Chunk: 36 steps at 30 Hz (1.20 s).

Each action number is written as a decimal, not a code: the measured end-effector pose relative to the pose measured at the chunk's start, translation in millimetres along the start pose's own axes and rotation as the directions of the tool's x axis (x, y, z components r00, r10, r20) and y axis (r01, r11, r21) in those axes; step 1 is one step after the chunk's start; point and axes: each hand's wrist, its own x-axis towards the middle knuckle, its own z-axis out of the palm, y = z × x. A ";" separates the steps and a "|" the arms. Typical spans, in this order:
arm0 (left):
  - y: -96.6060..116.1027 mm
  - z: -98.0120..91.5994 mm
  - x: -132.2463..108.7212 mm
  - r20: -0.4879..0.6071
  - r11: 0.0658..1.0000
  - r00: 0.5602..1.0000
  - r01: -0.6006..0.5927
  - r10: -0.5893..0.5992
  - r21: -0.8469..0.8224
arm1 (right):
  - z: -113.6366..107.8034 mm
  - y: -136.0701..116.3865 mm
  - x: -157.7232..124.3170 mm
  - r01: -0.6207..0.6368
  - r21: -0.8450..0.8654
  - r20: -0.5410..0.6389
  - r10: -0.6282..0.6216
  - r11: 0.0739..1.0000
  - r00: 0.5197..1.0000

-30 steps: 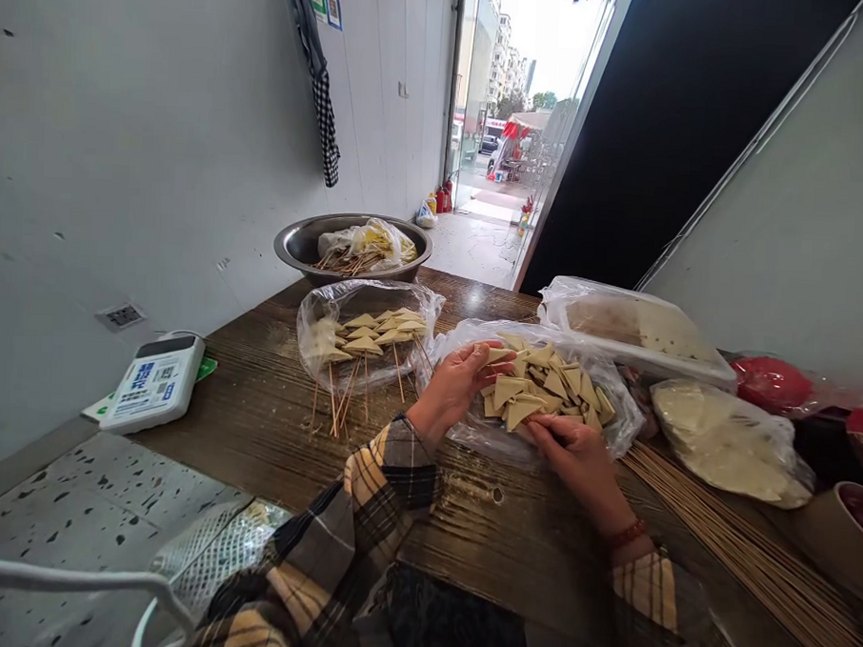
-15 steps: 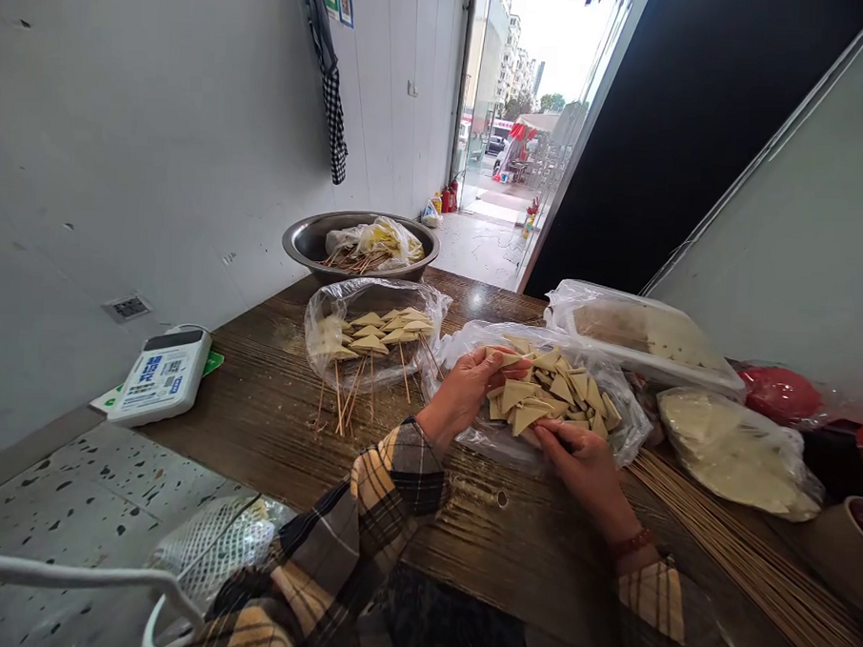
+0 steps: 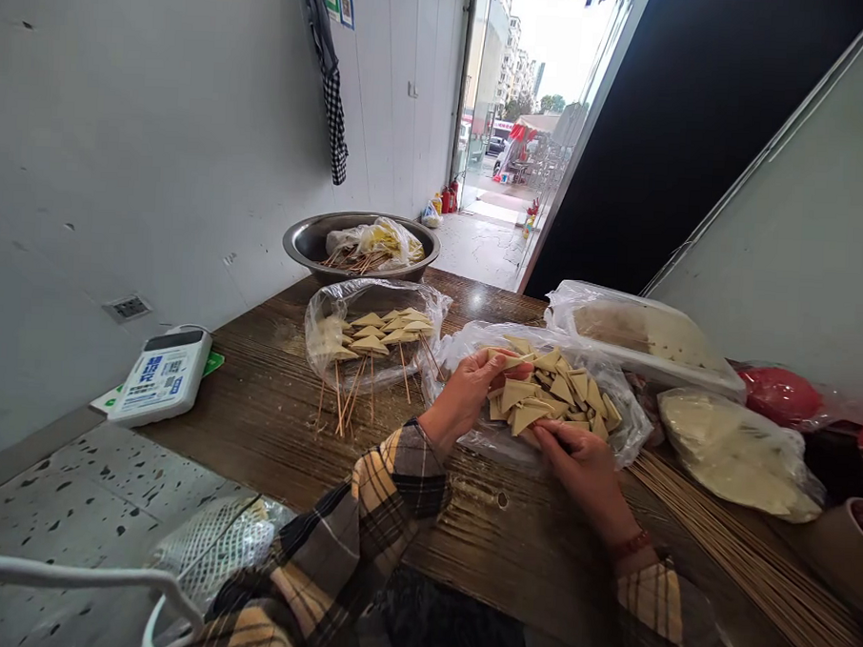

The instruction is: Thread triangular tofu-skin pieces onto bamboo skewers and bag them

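Pale folded triangles that look like bean curd sheet (image 3: 563, 386) lie heaped in an open clear plastic bag (image 3: 634, 423) in front of me. My left hand (image 3: 468, 392) pinches one triangle (image 3: 508, 358) between thumb and fingers at the heap's left side. My right hand (image 3: 579, 463) is closed low at the heap's near edge, seemingly on a thin skewer that the fingers mostly hide. Several triangles (image 3: 524, 409) sit stacked just beyond its fingertips. Left of the hands, finished skewers (image 3: 370, 335) of the same triangles rest in another clear bag (image 3: 325, 305), their sticks pointing towards me.
A steel basin (image 3: 298, 251) with bagged skewers stands at the table's far end. Bare bamboo sticks (image 3: 736, 556) lie along the right side, near a bag of pale sheets (image 3: 741, 451) and a plastic-covered tray (image 3: 638, 333). A white payment device (image 3: 161, 374) sits at the left edge.
The triangle in my left hand has tilted slightly at the fingertips. Otherwise both hands and the things on the table stay where they were.
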 end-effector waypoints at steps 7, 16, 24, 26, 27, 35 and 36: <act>0.6 1.8 -0.7 -0.006 1.000 1.000 0.004 -0.004 0.005 | 1.4 0.4 -0.3 0.005 -0.003 -0.010 -0.005 1.000 1.000; 0.3 2.2 -1.1 -0.014 1.000 1.000 0.010 -0.009 0.006 | 2.2 0.1 0.2 0.012 -0.003 -0.016 -0.013 1.000 1.000; -1.0 2.7 -0.7 -0.006 1.000 1.000 0.009 -0.009 0.009 | 2.6 -0.9 0.9 0.035 -0.009 -0.031 -0.036 0.999 0.999; -1.6 2.9 -0.6 -0.002 1.000 1.000 0.016 -0.016 0.009 | 2.8 -0.7 1.1 0.040 -0.007 -0.033 -0.041 0.999 0.999; -2.0 2.9 -0.5 0.000 1.000 1.000 0.018 -0.018 0.010 | 3.0 -0.3 1.2 0.042 -0.007 -0.031 -0.042 0.999 0.999; -4.8 4.9 -0.8 0.061 0.999 0.998 0.028 -0.029 0.022 | 5.3 -0.7 2.1 0.028 0.003 -0.035 -0.028 1.000 0.999; -4.7 5.6 -1.2 0.063 0.999 0.997 0.033 -0.033 0.014 | 5.7 -2.0 2.5 0.027 0.002 -0.039 -0.027 1.000 0.999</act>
